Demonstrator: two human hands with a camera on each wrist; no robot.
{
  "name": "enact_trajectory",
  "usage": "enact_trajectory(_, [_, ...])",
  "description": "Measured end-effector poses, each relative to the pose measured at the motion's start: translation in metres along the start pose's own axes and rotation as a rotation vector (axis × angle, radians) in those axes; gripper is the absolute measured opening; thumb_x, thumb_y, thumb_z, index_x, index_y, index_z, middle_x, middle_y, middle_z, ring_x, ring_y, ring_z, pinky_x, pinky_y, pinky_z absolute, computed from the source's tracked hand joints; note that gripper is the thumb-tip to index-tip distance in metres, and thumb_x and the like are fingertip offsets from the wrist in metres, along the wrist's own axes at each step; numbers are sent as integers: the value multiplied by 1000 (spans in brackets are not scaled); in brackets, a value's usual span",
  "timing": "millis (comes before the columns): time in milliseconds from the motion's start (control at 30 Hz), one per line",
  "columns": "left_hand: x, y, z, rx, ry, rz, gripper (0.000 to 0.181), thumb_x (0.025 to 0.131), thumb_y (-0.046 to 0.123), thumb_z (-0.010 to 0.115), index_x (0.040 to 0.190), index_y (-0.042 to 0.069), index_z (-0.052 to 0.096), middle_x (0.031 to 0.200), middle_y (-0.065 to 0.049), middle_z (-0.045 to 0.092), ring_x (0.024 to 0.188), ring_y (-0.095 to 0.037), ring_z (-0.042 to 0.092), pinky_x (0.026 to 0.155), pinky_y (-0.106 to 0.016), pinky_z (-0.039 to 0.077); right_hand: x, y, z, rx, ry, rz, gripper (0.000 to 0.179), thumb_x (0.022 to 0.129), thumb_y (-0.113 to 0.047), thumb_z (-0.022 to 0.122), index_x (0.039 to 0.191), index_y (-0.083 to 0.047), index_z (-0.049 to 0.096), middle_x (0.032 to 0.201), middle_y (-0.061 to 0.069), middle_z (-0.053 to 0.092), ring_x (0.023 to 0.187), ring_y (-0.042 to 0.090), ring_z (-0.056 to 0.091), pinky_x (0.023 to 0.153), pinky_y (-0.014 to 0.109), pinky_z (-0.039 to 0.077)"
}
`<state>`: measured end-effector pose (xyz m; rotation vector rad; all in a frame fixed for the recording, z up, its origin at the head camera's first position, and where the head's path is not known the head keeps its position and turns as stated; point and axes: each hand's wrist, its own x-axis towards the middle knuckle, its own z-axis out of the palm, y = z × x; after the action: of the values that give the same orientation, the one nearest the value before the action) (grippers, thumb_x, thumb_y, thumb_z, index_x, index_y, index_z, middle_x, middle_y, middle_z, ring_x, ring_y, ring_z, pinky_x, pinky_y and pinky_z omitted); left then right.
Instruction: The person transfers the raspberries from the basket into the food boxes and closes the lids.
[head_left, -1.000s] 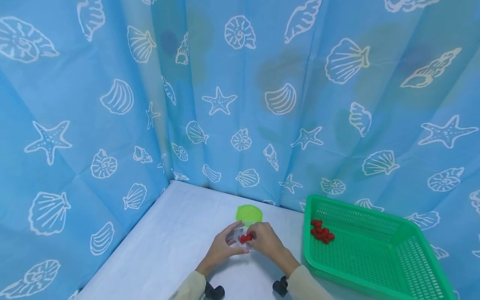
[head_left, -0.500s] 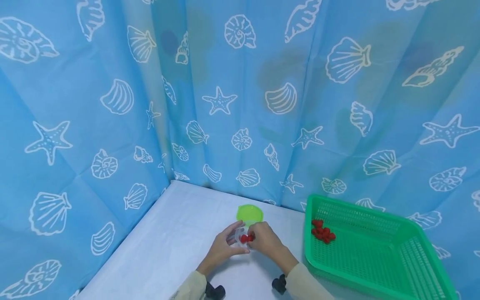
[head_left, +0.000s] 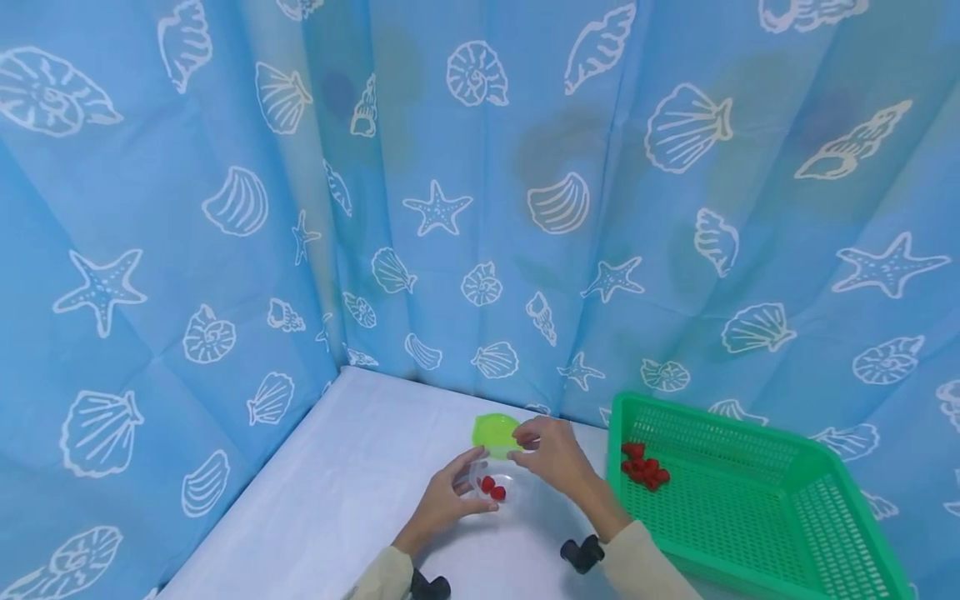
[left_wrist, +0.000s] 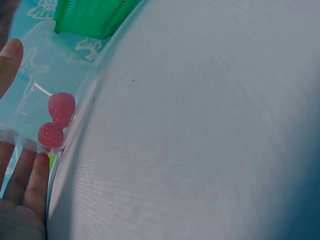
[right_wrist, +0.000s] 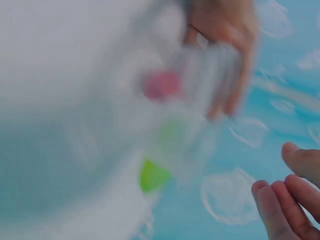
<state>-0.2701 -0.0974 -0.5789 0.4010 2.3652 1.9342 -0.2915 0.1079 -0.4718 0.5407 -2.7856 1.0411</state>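
My left hand (head_left: 441,498) grips a clear plastic tub (head_left: 513,485) from its left side, thumb on one side and fingers on the other. Two red raspberries (left_wrist: 61,109) show through the tub wall in the left wrist view, low inside it. My right hand (head_left: 557,457) is raised above and to the right of the tub, its fingers apart from the thumb and holding nothing. Just behind the tub lies a light green lid (head_left: 493,432), partly covered by the right fingertips in the head view. The right wrist view is blurred around the tub.
A green plastic basket (head_left: 738,567) stands at the right of the white table (head_left: 330,492). Several more raspberries (head_left: 645,467) lie in its left corner. Blue shell-print curtains (head_left: 450,150) close off the back and left side.
The right hand has let go of a raspberry in the tub and moved up and right, away from it. The left hand keeps its hold, almost unmoved.
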Motion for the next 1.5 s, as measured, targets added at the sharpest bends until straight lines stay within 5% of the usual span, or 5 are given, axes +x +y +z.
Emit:
enact_trajectory(200, [5, -11, -2, 1, -2, -7, 85, 74, 29, 86, 147, 20, 44, 146, 4, 46, 136, -23, 43, 104, -40, 43, 11, 15, -66, 139, 162, -40, 26, 79, -15, 82, 101, -5, 72, 97, 9, 71, 87, 24, 71, 71, 34, 60])
enact_trajectory(400, [5, -12, -1, -1, -9, 10, 83, 76, 26, 85, 147, 21, 43, 146, 3, 47, 135, -24, 43, 104, -39, 43, 16, 66, -123, 15, 213, -137, 21, 81, -8, 79, 98, 2, 72, 93, 17, 72, 81, 28, 71, 70, 39, 60])
enact_trajectory(533, [6, -13, 0, -4, -8, -2, 83, 75, 27, 85, 147, 21, 44, 146, 5, 48, 136, -22, 43, 104, -37, 43, 12, 104, -144, -76, 143, -96, 22, 84, -12, 77, 100, 2, 72, 92, 14, 72, 83, 28, 70, 72, 43, 58])
enact_trajectory(967, [6, -14, -1, -28, -24, -19, 85, 77, 27, 84, 149, 20, 40, 147, 5, 46, 139, -23, 38, 104, -38, 43, -16, 180, -141, -75, -82, 131, 28, 85, -15, 75, 105, 4, 71, 95, 15, 72, 87, 31, 67, 70, 45, 57])
enact_trajectory(1500, [5, -12, -3, -51, -35, -25, 84, 78, 26, 83, 150, 21, 39, 148, 5, 45, 140, -22, 36, 105, -38, 42, -38, 221, -120, 95, -146, 235, 36, 83, -19, 78, 111, 1, 70, 104, 14, 70, 91, 25, 67, 76, 43, 57])
